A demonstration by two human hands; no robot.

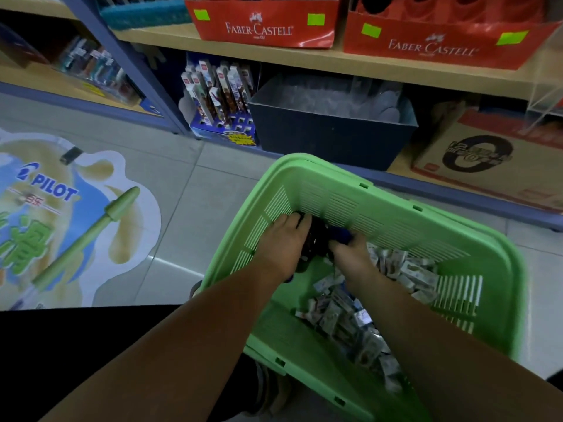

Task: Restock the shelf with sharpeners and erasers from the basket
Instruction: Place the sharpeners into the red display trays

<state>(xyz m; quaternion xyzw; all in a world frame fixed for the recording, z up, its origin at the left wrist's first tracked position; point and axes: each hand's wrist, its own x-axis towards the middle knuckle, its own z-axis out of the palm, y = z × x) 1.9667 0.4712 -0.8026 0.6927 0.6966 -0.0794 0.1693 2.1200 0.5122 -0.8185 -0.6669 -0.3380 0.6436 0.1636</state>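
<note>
A shop aisle with a pale tiled floor [182, 184] ran along a low shelf [335, 60] of wooden boards on blue uprights. Both bare forearms reached down into a green basket [499, 254]. The left hand [281, 243] lay knuckles up at the basket's far left corner, its fingers curled over a clump of dark pieces [316, 239], black and blue, too blurred to name. The right hand [353, 254] met the same clump from the other side; its fingertips were buried among the pieces, so whether it gripped anything could not be told. Under and beside the right forearm a heap of small pale wrapped erasers [341, 318] covered the basket's floor toward its right wall. The basket stood tilted just in front of the shelf's bottom board. On the floor to the left lay a large Pilot sticker [61, 208]. On the bottom board stood a dark bin [329, 138], a pen display [219, 99] left of it and a cardboard carton [487, 159] to its right. Red Faber-Castell boxes [262, 28] sat on the board above
</note>
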